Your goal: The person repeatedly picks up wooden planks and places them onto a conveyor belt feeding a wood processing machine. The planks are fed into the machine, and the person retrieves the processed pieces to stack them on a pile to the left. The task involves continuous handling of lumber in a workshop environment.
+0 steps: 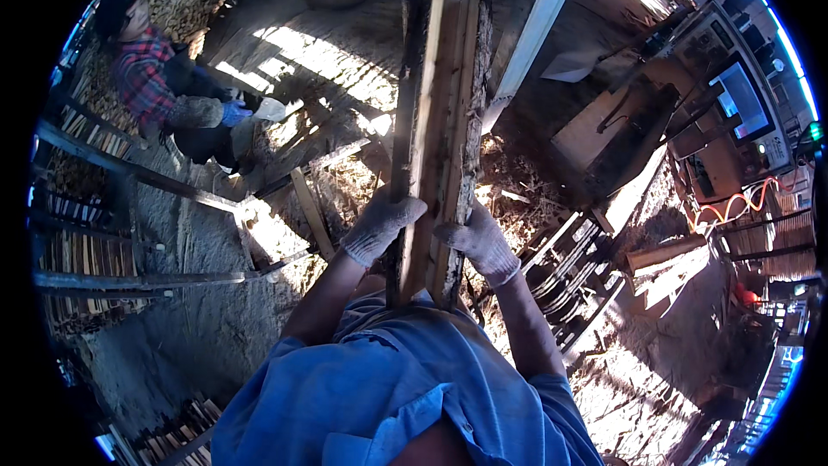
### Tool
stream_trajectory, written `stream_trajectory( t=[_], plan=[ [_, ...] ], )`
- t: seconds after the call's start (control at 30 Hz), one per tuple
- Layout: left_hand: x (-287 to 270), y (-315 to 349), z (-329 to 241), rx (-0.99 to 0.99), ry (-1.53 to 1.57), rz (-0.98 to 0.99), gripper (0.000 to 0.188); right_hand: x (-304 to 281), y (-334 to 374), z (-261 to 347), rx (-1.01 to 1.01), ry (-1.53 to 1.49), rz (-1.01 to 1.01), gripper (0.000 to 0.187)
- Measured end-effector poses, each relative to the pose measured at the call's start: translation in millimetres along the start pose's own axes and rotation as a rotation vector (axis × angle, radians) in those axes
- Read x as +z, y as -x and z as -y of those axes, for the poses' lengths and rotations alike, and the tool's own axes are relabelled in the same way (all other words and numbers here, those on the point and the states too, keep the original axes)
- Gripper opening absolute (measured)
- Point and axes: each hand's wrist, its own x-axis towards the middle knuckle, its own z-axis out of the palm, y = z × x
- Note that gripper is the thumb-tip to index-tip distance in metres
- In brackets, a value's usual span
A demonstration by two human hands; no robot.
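Note:
Both my hands wear pale knit gloves and grip a bundle of long rough boards [444,121] that runs from my waist away from me. Some of the boards keep bark along their edges. My left hand [385,223] is wrapped round the left side, with its thumb over the top. On the right side my right hand [479,240] is closed round the bark-edged board, its thumb lying across the inner face. Most of my fingers are hidden beneath the wood. The near ends of the boards reach my blue shirt.
A person in a plaid shirt [147,78] with a blue glove is at the far left. Pale metal posts [539,30] rise beyond the boards. A machine with a screen [742,102] stands at right. Stacked wood strips [86,259] fill racks at left; wood scraps [668,267] lie at right.

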Motion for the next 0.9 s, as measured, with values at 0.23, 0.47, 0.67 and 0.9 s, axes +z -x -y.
stream_trajectory(
  t=[0.23, 0.47, 0.67, 0.9],
  plan=[
    [-30.4, 23.2, 5.4, -0.003, 0.163, 0.006, 0.018, 16.6, 27.5, -14.1, 0.086, -0.108, -0.049, 0.068],
    [-67.1, 18.8, 19.0, 0.062, 0.289, -0.156, 0.045, 8.9, 90.0, 1.4, -0.041, -0.055, -0.223, 0.069],
    [-98.2, 4.6, 50.4, 0.203, 0.133, -0.214, 0.065, -35.6, 184.9, 0.7, -0.159, -0.13, -0.757, 0.105],
    [-72.9, 24.1, 51.2, 0.252, 0.113, -0.272, 0.064, -202.4, 193.6, 14.9, -0.151, 0.276, -1.084, 0.06]
  ],
)
